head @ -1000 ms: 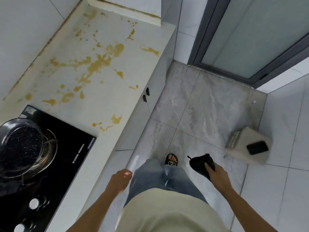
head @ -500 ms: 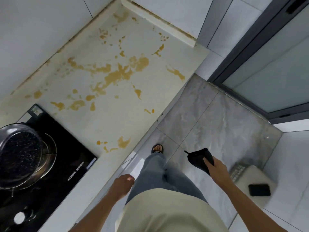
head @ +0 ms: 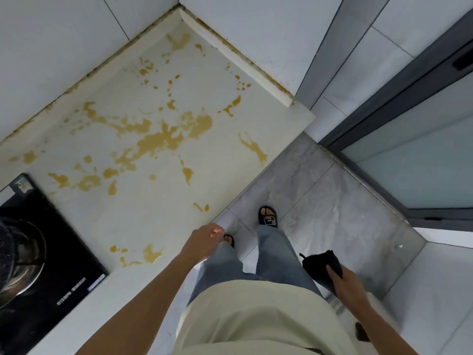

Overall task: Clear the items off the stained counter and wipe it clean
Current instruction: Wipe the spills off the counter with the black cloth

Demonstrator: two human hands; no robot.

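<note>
The cream counter (head: 143, 216) fills the left and middle of the view, with yellow-brown stains (head: 163, 139) spattered over it. No loose items lie on its stained part. My right hand (head: 345, 280) hangs at my side on the right, shut on a crumpled black cloth (head: 320, 262). My left hand (head: 204, 242) hovers by the counter's front edge, fingers loosely curled with nothing in them.
A black cooktop (head: 51, 272) is set into the counter at the lower left, with a glass-lidded pot (head: 18, 254) on it. White tiled walls bound the counter behind and at its far end. A grey-framed glass door (head: 414, 149) stands to the right over the grey floor tiles (head: 332, 206).
I have stepped closer to the counter, so the stains look larger. My left hand rose to the counter's edge. The box with the phone on the floor slid out of view.
</note>
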